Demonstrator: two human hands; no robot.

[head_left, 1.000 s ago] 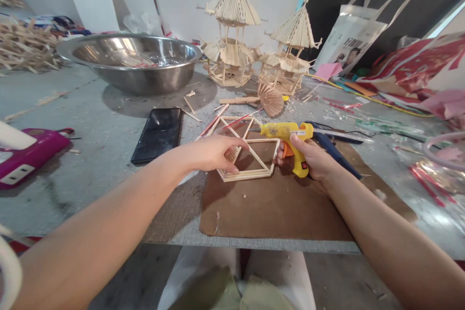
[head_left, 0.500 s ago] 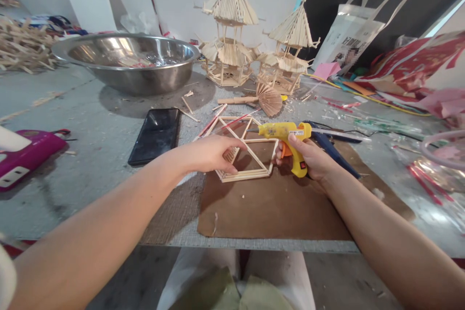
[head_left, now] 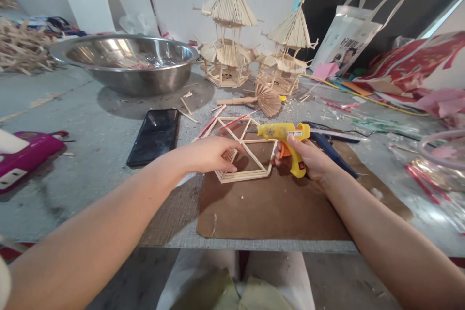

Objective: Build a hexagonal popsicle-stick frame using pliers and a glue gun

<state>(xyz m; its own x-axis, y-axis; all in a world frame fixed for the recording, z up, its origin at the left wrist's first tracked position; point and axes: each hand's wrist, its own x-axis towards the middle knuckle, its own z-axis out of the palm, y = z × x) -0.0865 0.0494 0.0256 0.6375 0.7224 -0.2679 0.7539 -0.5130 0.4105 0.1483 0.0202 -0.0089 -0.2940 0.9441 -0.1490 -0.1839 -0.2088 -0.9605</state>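
Note:
A hexagonal frame of pale wooden sticks (head_left: 250,174) lies on the brown board (head_left: 276,213), divided by crossing sticks. Over its left side my left hand (head_left: 214,155) steadies it, thumb by the front edge and index finger near the centre; the hand hides part of the frame. My right hand (head_left: 308,157) is wrapped round a yellow hot glue gun (head_left: 279,131), with fingers at the orange trigger. The gun's nozzle points left, over the frame's back right part. A thin red stick (head_left: 236,120) crosses the back of the frame.
A black phone (head_left: 154,136) and a steel basin (head_left: 138,75) are to the left. Two stick pagodas (head_left: 230,14) stand behind, with a brown fan-shaped piece (head_left: 268,100) before them. Dark blue-handled pliers (head_left: 334,155) lie by my right hand. A purple power strip (head_left: 32,155) sits far left.
The view has shifted very slightly. Both hands, the glue gun and the frame hold nearly the same places relative to each other.

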